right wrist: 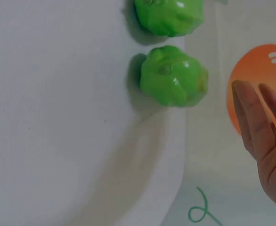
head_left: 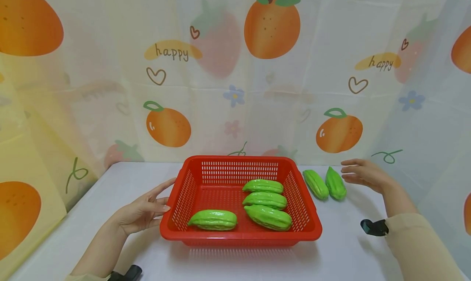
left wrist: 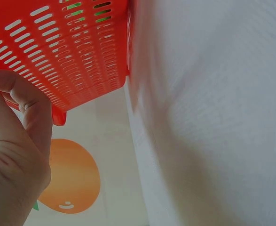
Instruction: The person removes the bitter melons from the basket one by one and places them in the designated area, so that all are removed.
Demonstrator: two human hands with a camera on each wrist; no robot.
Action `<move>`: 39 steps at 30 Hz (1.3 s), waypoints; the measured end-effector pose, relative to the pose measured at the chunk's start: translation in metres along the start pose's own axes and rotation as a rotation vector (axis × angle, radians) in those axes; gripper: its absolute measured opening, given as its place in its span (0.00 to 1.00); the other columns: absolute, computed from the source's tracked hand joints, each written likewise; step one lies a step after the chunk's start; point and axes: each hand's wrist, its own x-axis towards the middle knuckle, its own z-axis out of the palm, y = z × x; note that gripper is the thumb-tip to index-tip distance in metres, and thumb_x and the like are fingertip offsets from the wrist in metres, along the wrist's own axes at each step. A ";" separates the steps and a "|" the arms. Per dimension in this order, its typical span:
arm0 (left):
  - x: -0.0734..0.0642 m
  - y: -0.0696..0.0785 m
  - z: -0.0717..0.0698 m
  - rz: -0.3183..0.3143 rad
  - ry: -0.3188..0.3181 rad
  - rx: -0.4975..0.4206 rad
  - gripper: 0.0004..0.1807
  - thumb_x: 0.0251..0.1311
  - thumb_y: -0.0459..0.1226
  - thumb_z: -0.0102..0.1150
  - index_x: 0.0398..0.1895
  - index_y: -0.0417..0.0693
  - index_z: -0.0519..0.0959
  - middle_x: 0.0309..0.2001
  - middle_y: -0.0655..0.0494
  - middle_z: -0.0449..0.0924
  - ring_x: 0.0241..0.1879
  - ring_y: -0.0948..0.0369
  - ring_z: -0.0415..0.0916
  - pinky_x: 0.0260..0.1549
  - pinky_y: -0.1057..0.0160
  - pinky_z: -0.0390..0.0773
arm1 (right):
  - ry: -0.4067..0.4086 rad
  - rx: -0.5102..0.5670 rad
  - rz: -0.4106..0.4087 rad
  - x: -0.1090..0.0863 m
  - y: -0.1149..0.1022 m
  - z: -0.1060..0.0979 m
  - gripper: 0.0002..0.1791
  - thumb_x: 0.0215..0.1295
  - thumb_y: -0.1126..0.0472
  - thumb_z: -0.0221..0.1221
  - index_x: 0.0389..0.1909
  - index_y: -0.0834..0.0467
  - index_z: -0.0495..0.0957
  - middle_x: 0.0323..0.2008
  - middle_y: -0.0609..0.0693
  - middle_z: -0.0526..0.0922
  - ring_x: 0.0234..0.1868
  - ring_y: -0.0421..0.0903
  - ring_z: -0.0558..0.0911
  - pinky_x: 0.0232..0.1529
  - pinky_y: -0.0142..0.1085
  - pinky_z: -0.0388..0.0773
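Observation:
A red slotted plastic basket (head_left: 241,235) stands before me in the head view. My left hand (head_left: 145,210) holds its left rim; in the left wrist view the fingers (left wrist: 34,110) are bent at the rim. Inside the basket lie several green ridged bitter melons: one at the front left (head_left: 213,220) and three stacked front to back along the right side (head_left: 268,217). Two more bitter melons rest on the table right of the basket, one beside its wall (head_left: 315,184) and one further right (head_left: 335,183). Close to the latter, my right hand (head_left: 364,175) hovers with loosely extended fingers, holding nothing.
The white table (head_left: 346,248) ends at the back against a hanging cloth (head_left: 257,121) printed with oranges, strawberries and hearts. More of this cloth hangs at both sides. Each wrist wears a black device (head_left: 374,227).

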 end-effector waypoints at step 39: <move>0.000 0.000 0.001 -0.003 0.010 0.013 0.41 0.69 0.29 0.46 0.78 0.68 0.45 0.52 0.59 0.82 0.47 0.62 0.85 0.48 0.57 0.85 | -0.065 0.029 -0.341 -0.014 -0.124 0.064 0.27 0.70 0.53 0.59 0.64 0.60 0.69 0.58 0.62 0.76 0.49 0.39 0.84 0.56 0.42 0.84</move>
